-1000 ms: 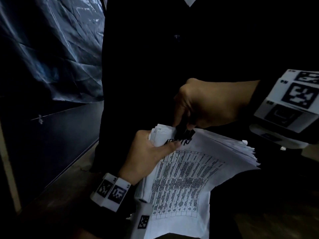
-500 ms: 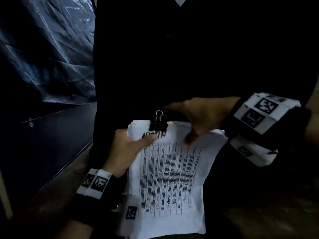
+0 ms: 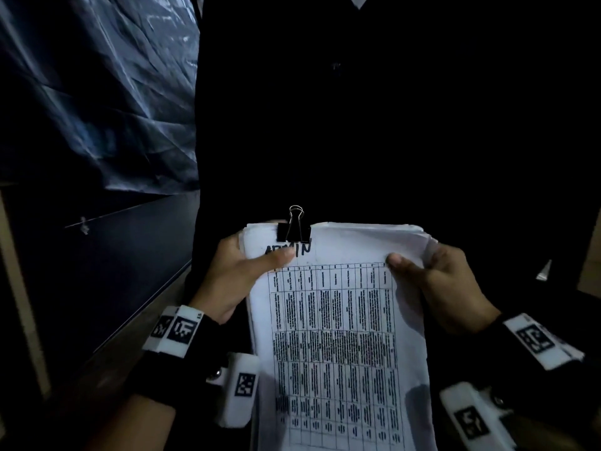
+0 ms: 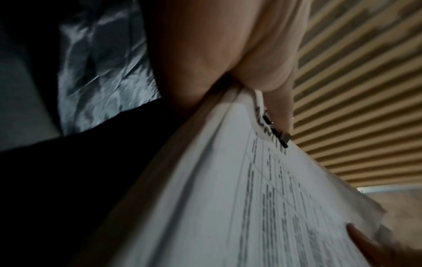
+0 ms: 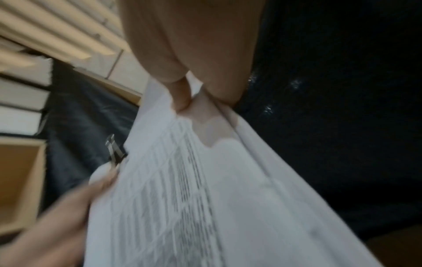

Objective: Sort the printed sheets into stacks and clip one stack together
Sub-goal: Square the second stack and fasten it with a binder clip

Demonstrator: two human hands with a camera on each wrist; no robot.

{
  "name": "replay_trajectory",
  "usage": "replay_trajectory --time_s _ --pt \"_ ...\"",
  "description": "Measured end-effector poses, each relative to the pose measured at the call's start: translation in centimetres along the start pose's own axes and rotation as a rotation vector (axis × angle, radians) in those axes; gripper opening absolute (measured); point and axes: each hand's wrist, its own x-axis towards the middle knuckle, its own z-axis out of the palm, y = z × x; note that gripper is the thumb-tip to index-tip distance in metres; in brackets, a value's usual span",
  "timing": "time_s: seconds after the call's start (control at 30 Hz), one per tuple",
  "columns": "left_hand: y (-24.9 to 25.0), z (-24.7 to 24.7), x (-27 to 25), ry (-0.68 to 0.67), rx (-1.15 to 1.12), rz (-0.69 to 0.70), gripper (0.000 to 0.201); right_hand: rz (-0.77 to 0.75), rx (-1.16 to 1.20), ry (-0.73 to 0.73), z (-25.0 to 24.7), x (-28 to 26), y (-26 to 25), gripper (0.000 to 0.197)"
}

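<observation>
A thick stack of printed sheets (image 3: 338, 336) with a table and the handwritten word ADMIN on top is held up in front of a dark torso. A black binder clip (image 3: 294, 227) sits clamped on its top edge, left of the middle, wire loop upright. My left hand (image 3: 240, 275) grips the stack's upper left corner, thumb on the top sheet just below the clip. My right hand (image 3: 435, 281) holds the upper right edge, thumb on top. The wrist views show the stack (image 4: 251, 198) (image 5: 205, 180) and the clip (image 4: 277, 134) (image 5: 115, 150) from the sides.
A crinkled dark plastic sheet (image 3: 97, 92) hangs at the left above a dark panel (image 3: 107, 255). Slatted blinds (image 4: 354, 90) and a light wooden box (image 5: 20, 180) show in the wrist views. The scene is dim.
The right hand let go of the binder clip, now left clamped on the top edge, and moved to grip the stack's right edge. The stack was squared up and faces me flat.
</observation>
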Motion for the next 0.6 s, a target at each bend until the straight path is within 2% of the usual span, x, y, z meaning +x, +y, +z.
replay_trajectory --time_s 0.07,0.13,0.2,0.27,0.47,0.53,0.6 --pt "1.4 0.1 0.6 0.047 0.060 0.109 0.057 -0.058 -0.018 0.029 -0.2 0.1 0.6 0.013" --pt "3.1 0.4 1.2 0.079 0.137 0.248 0.041 -0.115 -0.079 0.066 -0.3 0.2 1.0 0.016" --pt "4.4 0.9 1.8 0.060 0.258 0.349 0.019 -0.149 -0.121 0.090 -0.3 0.2 1.3 0.021" --pt "4.7 1.3 2.2 -0.002 0.361 0.391 0.011 -0.173 -0.146 0.107 -0.2 0.2 1.2 0.017" --pt "3.7 0.8 1.8 -0.087 0.368 0.252 0.014 -0.177 -0.097 0.175 -0.2 0.2 1.5 0.024" --pt "3.7 0.9 1.7 -0.006 0.284 0.183 0.032 -0.197 -0.107 0.189 0.1 0.2 1.4 0.031" --pt "3.9 1.0 1.9 0.068 0.264 0.184 0.030 -0.195 -0.070 0.196 0.3 0.1 1.3 0.036"
